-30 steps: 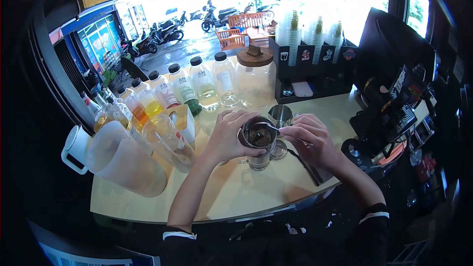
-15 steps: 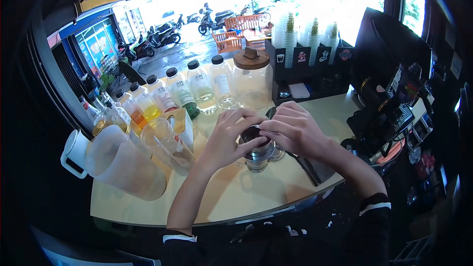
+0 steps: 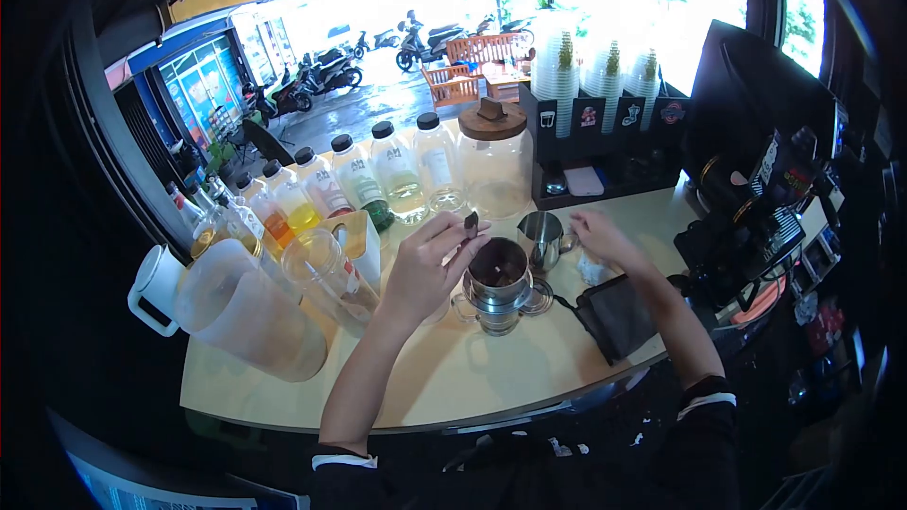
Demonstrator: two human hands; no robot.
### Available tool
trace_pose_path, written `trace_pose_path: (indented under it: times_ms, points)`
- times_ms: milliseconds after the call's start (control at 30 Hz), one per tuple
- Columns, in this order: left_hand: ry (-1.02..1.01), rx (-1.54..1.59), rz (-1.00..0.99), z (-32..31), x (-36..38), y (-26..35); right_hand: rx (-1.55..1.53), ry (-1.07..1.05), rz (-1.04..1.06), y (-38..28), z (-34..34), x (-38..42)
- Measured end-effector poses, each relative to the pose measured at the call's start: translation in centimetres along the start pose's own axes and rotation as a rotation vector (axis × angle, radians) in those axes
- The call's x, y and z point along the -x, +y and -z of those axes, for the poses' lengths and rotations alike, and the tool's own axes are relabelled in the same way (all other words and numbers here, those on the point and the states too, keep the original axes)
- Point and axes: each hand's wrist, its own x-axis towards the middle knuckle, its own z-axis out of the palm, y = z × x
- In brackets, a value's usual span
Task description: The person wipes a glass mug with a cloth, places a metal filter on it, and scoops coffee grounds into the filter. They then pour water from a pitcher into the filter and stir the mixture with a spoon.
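A steel drip filter [image 3: 498, 271] holding dark grounds sits on a glass on the pale counter [image 3: 453, 368]. My left hand [image 3: 427, 266] is just left of it and pinches a small spoon [image 3: 470, 222] with a dark tip, held up above the filter's rim. My right hand [image 3: 599, 236] is off to the right, fingers loosely spread and holding nothing. It hovers over a white crumpled thing [image 3: 595, 271], next to a small steel jug [image 3: 540, 237]. A dark cloth [image 3: 619, 316] lies below that hand.
A row of syrup bottles [image 3: 359, 179] and a glass jar with a wooden lid [image 3: 491, 165] line the back. At the left stand a frosted plastic jug [image 3: 241, 307] and a clear cup [image 3: 326, 274]. At the back right are cup stacks [image 3: 605, 76], with a black machine [image 3: 756, 189] beside them.
My right hand has left the filter and moved right toward the white thing. The spoon is now in my left hand, lifted above the filter. The filter's top is uncovered.
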Motion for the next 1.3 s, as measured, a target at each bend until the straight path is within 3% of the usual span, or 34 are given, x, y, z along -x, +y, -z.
trace_pose_path:
  times_ms: [133,200,533,733,800,1100,1300]
  points:
    - [0.082,-0.015,-0.001,0.4,0.0,0.0,-0.125,-0.133,-0.155,1.1,-1.6,1.3]
    - [0.141,-0.035,-0.004,0.5,0.1,0.0,-0.612,-0.142,-0.08,2.2,-3.0,1.6]
    - [0.183,0.015,0.094,-1.2,1.1,-1.0,-0.68,0.023,-0.024,1.7,-3.0,3.4]
    - [0.135,-0.079,-0.121,-1.6,2.1,-1.0,-0.862,0.05,-0.062,1.3,-2.0,4.2]
    - [-0.001,-0.15,-0.366,-1.2,2.4,-0.8,-0.947,0.064,-0.114,0.4,-1.5,4.7]
    - [-0.063,-0.107,-0.235,-1.3,4.1,-0.2,-1.163,0.207,-0.251,-1.5,-0.8,5.1]
    - [-0.101,-0.144,-0.152,-1.2,4.5,0.1,-1.242,0.247,-0.224,-1.9,-0.5,5.5]
